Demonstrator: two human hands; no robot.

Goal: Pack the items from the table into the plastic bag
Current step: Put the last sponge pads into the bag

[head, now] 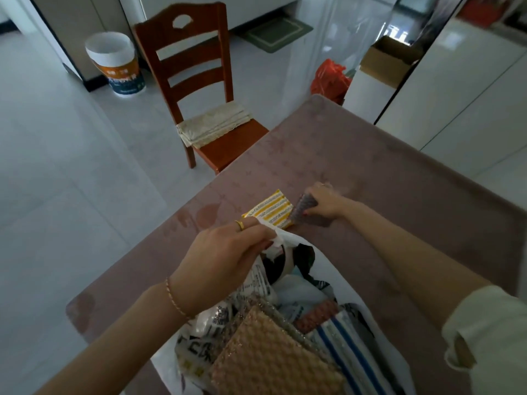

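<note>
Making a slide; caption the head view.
Left hand holds the plastic bag open; right hand lifts a grey sponge.

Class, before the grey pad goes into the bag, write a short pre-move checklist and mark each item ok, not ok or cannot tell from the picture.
1. Left hand holds the plastic bag rim up: ok.
2. Bag mouth open toward the table items: ok.
3. Right hand has a grip on the grey pad: ok.
4. Grey pad fully lifted off the table: cannot tell.
5. Yellow striped pad packed: not ok, it lies on the table.
6. Room left in the bag: cannot tell.
</note>
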